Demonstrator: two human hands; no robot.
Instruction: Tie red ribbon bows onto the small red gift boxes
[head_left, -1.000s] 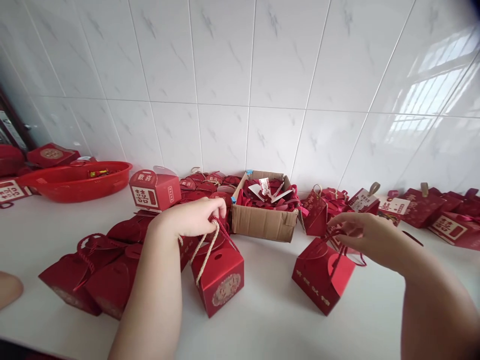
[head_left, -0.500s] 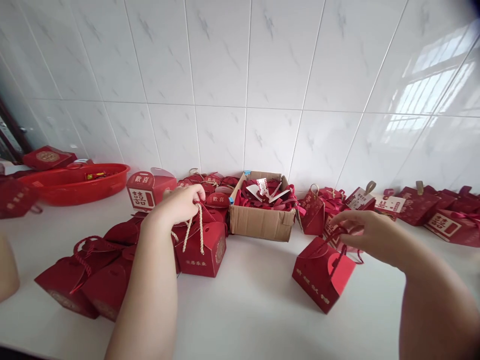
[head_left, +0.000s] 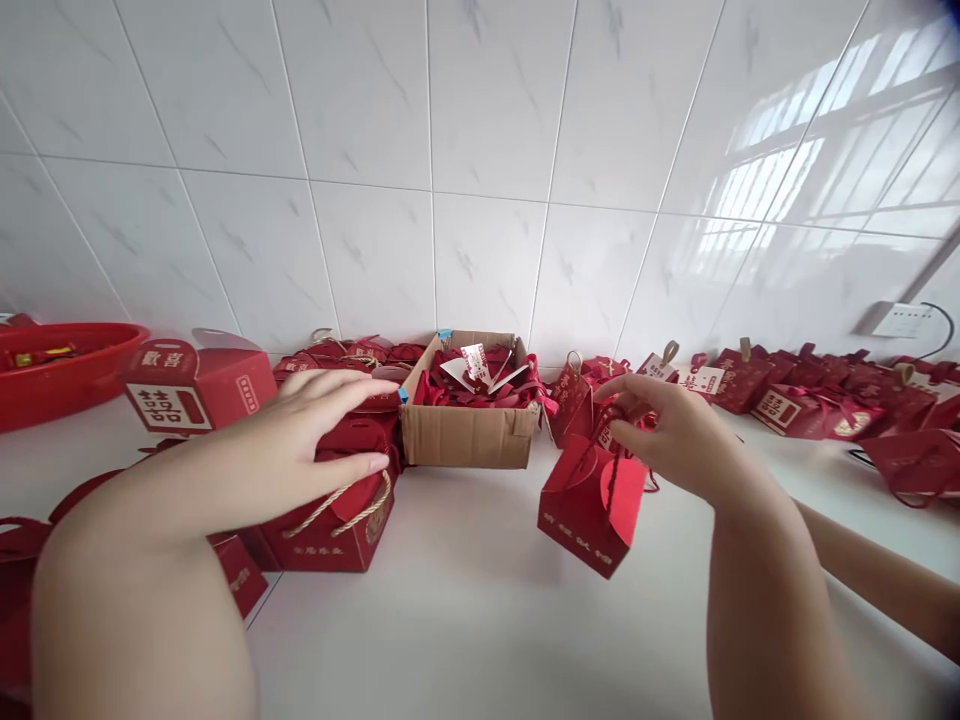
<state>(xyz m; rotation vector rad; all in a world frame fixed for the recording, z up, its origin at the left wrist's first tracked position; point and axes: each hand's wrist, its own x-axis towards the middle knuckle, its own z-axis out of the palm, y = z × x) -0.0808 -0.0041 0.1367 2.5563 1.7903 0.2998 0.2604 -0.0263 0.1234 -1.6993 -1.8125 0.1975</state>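
My left hand (head_left: 322, 430) is open, fingers spread, over a red gift box (head_left: 330, 535) with a cream rope handle; its thumb is by the rope. My right hand (head_left: 660, 430) has its fingers closed on the dark red cord of another red gift box (head_left: 589, 510), which hangs tilted below it. Gold characters run along that box's lower side. Between the hands, further back, stands a cardboard box (head_left: 469, 435) filled with red ribbons and white cards.
A red basin (head_left: 75, 385) stands at the far left, near a red box with a white double-character label (head_left: 225, 385). Many red gift boxes (head_left: 739, 380) line the wall at right. Another person's forearm (head_left: 885, 575) reaches in at lower right.
The view has turned to the right. My left hand has let go of the cream rope and opened. My right hand still holds the box by its cord.
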